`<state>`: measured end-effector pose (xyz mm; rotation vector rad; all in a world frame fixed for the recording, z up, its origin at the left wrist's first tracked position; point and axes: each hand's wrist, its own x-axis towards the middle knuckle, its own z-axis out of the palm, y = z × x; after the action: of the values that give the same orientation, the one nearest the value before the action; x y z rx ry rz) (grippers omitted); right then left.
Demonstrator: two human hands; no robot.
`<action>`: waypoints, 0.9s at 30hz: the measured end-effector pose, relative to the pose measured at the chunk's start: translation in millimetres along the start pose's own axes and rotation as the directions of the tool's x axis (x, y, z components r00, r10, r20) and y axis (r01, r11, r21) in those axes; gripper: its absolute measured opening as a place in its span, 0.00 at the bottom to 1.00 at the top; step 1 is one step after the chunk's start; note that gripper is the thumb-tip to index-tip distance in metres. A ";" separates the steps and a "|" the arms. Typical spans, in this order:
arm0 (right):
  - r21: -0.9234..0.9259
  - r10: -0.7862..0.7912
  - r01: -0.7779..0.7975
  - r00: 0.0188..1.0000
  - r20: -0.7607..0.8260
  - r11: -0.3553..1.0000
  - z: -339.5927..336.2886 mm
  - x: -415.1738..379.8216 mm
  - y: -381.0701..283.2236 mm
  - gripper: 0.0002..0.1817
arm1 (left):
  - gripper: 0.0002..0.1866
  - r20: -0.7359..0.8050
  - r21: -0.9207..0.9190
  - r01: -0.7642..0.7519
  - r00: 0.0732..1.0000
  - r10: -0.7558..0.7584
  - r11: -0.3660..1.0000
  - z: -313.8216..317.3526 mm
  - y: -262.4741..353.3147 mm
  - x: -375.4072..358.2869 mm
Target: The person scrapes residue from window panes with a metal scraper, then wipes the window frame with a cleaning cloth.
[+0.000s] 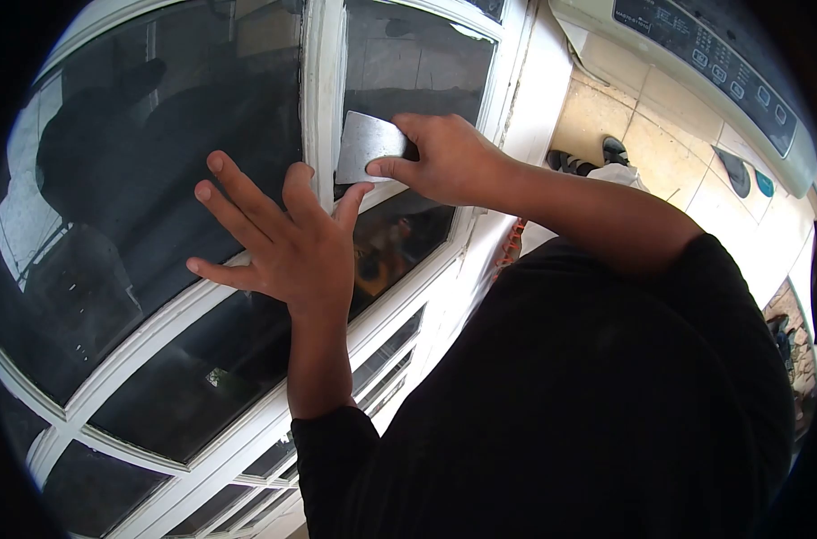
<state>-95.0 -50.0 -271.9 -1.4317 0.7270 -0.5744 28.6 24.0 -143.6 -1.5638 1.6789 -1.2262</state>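
Observation:
My right hand [449,160] grips a metal scraper [369,144], thumb on the near face of its broad, flat blade. The blade lies over the lower corner of a glass pane [417,67], close against the white window frame [321,81]. Its handle end is hidden in my fingers. My left hand [300,242] is open with the fingers spread, over the frame and the large dark pane [175,171] beside it. The left thumb tip comes near the blade's lower corner. White streaks show along the edges of the small pane.
More panes and white bars [139,449] run down to the lower left. At the upper right stands a washing machine with a button panel [714,67]. Sandals [736,171] and other footwear [574,163] lie on the tiled floor [669,126].

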 end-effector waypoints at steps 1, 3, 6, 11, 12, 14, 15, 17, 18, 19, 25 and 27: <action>0.026 0.014 -0.014 1.000 0.009 1.000 -2.9 2.1 4.6 0.25 | 0.35 0.000 -0.036 0.007 1.000 -0.007 0.999 -1.3 0.8 0.6; 0.045 0.029 -0.030 0.999 0.025 0.999 -5.5 7.0 7.0 0.24 | 0.33 0.005 -0.074 0.022 1.000 -0.021 0.997 -0.4 1.4 4.2; 0.042 0.033 -0.035 0.998 0.058 0.998 -1.6 4.7 2.2 0.28 | 0.33 0.011 -0.077 0.019 1.000 -0.018 0.997 -1.6 2.0 2.6; 0.092 0.041 -0.043 0.999 0.019 0.995 -2.3 8.6 5.0 0.23 | 0.33 0.000 -0.088 0.015 1.000 -0.015 0.996 -1.1 1.1 3.6; 0.073 0.032 -0.032 0.999 0.004 0.997 -0.1 6.4 4.4 0.23 | 0.33 0.007 -0.090 0.013 1.000 -0.013 0.996 -1.5 1.7 2.6; 0.076 0.046 -0.047 0.999 0.016 0.996 -1.8 5.4 5.4 0.23 | 0.34 0.004 -0.073 0.014 1.000 -0.014 0.997 -1.0 1.3 3.5; 0.074 0.054 -0.056 0.998 0.021 0.996 -3.0 7.0 5.1 0.23 | 0.34 0.002 -0.071 0.015 1.000 -0.014 0.997 -0.7 0.3 3.4; 0.077 0.038 -0.038 0.999 0.008 0.996 -1.7 9.4 6.5 0.23 | 0.34 -0.007 -0.087 0.020 1.000 -0.021 0.996 -0.3 1.3 3.0; 0.084 0.030 -0.029 1.000 -0.003 0.996 -0.7 8.6 7.8 0.23 | 0.34 -0.004 -0.090 0.021 1.000 -0.022 0.996 -0.2 1.9 3.0; 0.084 0.034 -0.034 0.999 0.001 0.996 -1.4 7.0 7.5 0.23 | 0.34 -0.009 -0.092 0.017 1.000 -0.018 0.996 -0.4 1.9 3.0; 0.062 0.047 -0.048 0.999 0.010 0.997 -4.5 10.5 6.8 0.23 | 0.34 -0.011 -0.091 0.018 1.000 -0.019 0.996 2.1 1.3 4.0; 0.057 -0.008 0.009 1.000 -0.008 0.998 0.6 9.9 7.3 0.23 | 0.33 -0.023 -0.084 0.013 1.000 -0.015 0.996 1.3 1.5 3.0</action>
<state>-88.5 -56.3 -280.2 -1.3811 0.7061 -0.6034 28.4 20.6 -145.0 -1.6192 1.7574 -1.1996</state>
